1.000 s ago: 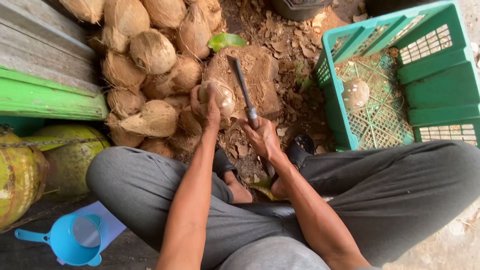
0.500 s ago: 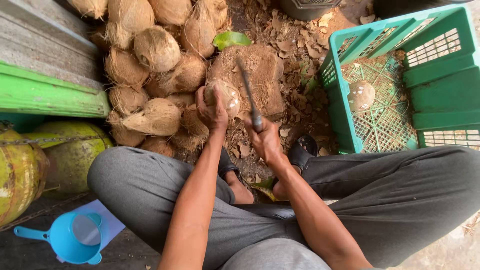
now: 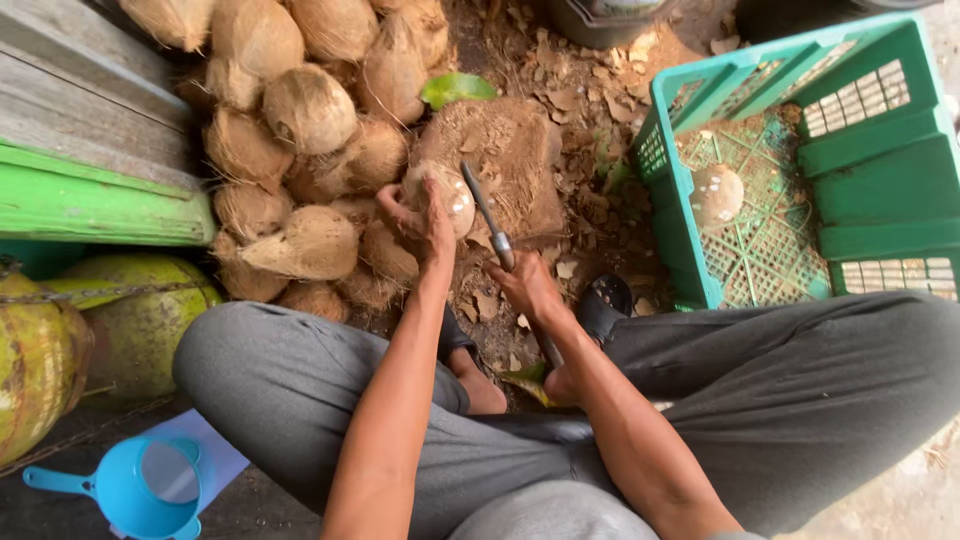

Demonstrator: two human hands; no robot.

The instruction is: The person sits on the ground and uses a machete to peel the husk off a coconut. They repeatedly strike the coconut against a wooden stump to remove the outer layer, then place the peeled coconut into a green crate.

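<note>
Left hand: our left hand [image 3: 425,215] is clenched round a peeled coconut [image 3: 450,200], fingers curled over its near side, holding it on top of the wooden block [image 3: 515,165].
Right hand: our right hand [image 3: 525,285] grips the handle of a long knife [image 3: 487,215], and the blade slants up and left until it touches the coconut's right side.
Coconut: pale and mostly stripped, sitting at the block's near-left edge, just beside the heap of husked coconuts [image 3: 300,150].
Block: brown, fibrous on top, ringed by dry husk scraps on the ground.
Heap: we see brown, hairy coconuts piled to the left against a green plank [image 3: 100,205].
Crate: a green plastic crate [image 3: 850,160] stands to the right, well apart from the block, with one peeled coconut [image 3: 717,195] lying inside it.
Lower left: green unhusked coconuts [image 3: 130,320] and a blue funnel [image 3: 140,485] beside our grey-trousered knee.
Feet: black sandals [image 3: 605,305] below the block.
</note>
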